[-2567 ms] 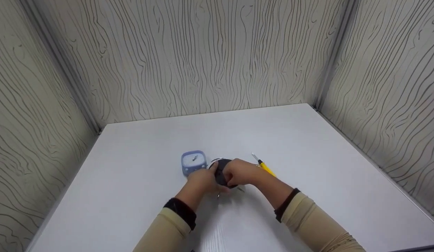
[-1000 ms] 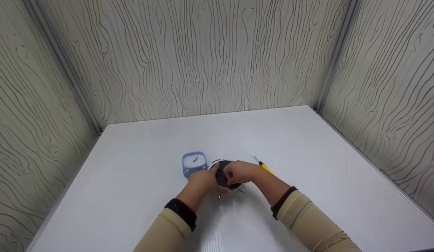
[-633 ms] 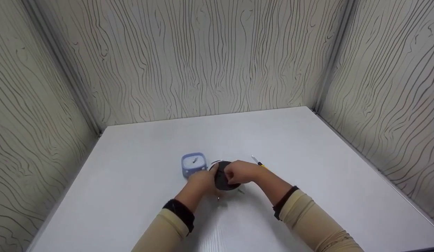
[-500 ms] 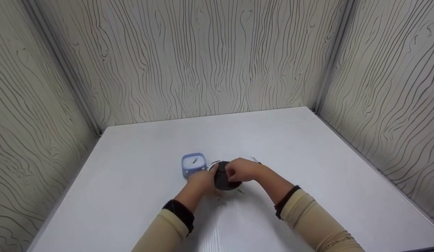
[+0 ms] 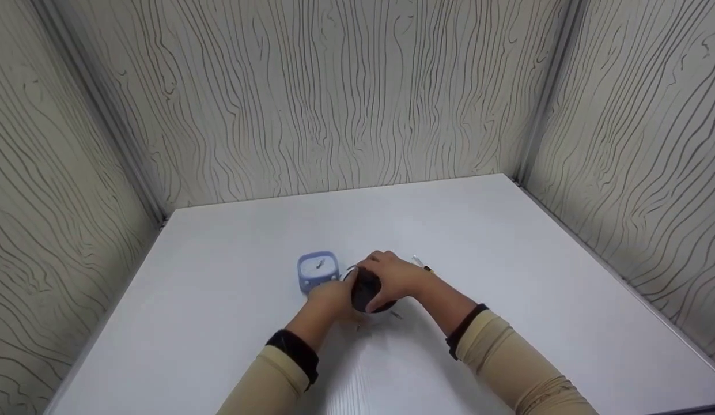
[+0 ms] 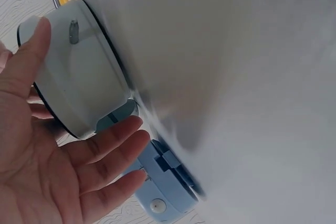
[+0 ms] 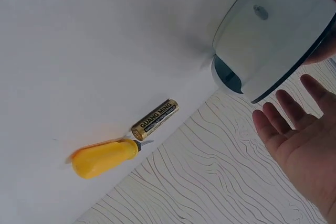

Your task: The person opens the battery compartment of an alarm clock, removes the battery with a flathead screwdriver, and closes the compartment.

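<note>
A round white alarm clock [image 6: 86, 72] with black rims lies with its dark back [image 5: 363, 291] up on the white table. Short metal feet stick out from its wall. My left hand [image 5: 329, 300] holds it from the left, thumb on the side near the back rim. In the left wrist view the other visible fingers stretch out below. My right hand [image 5: 394, 276] arches over the back, thumb at the near edge and fingers at the far edge. In the right wrist view several of its fingers stand apart from the wall. The face is hidden.
A small blue clock [image 5: 318, 268] lies just left of the left hand. Right of the round clock lie a yellow-handled screwdriver [image 7: 105, 157] and a gold-and-black battery [image 7: 155, 119]. Wood-grain panels [image 5: 334, 98] enclose the table [image 5: 248, 242].
My right hand's fingers, bunched together over the clock's back earlier, have spread, with the thumb apart and the hand reaching to the far rim. The left hand has stayed in place.
</note>
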A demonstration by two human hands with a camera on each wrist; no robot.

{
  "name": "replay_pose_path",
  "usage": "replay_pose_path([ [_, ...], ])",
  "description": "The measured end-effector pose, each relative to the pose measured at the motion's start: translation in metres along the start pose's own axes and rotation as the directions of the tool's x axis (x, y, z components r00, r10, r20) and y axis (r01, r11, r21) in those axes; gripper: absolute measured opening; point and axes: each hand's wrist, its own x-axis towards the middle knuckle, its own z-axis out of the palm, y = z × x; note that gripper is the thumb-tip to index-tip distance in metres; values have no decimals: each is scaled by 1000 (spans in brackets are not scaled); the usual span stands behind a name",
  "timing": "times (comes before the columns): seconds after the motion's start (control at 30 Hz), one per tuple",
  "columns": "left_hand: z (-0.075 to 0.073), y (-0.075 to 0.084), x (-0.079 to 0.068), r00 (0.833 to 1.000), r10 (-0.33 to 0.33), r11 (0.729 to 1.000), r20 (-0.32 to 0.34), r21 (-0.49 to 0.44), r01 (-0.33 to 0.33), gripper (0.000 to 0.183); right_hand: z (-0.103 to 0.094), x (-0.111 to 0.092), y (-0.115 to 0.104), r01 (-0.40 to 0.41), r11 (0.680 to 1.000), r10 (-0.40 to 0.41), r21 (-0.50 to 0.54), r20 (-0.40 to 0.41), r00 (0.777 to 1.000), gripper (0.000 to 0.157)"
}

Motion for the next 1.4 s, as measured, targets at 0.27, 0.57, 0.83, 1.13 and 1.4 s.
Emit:
replay_pose_path([
  [0.27,2,-4,-1,998,53,998,-34,17,-53,108,10,4,-7,-40,999,43,-31,81,996,106],
  [0.57,4,-5,0,996,80,997,-48,-4,-81,103,13,6,-16,-98,993,104,-72,100,989,116],
  [0.83,6,-11,-1,986,147,988,-79,-42,-151,100,16,7,-17,-111,982,120,-154,49,992,114],
  [1.13,4,-11,-3,988,136,987,-69,-78,-141,99,25,9,-16,-139,980,139,-141,-6,990,111],
  [1.4,-3,-12,-5,991,92,985,-99,-137,-105,103,22,10,-11,-205,979,205,-8,-26,978,111],
])
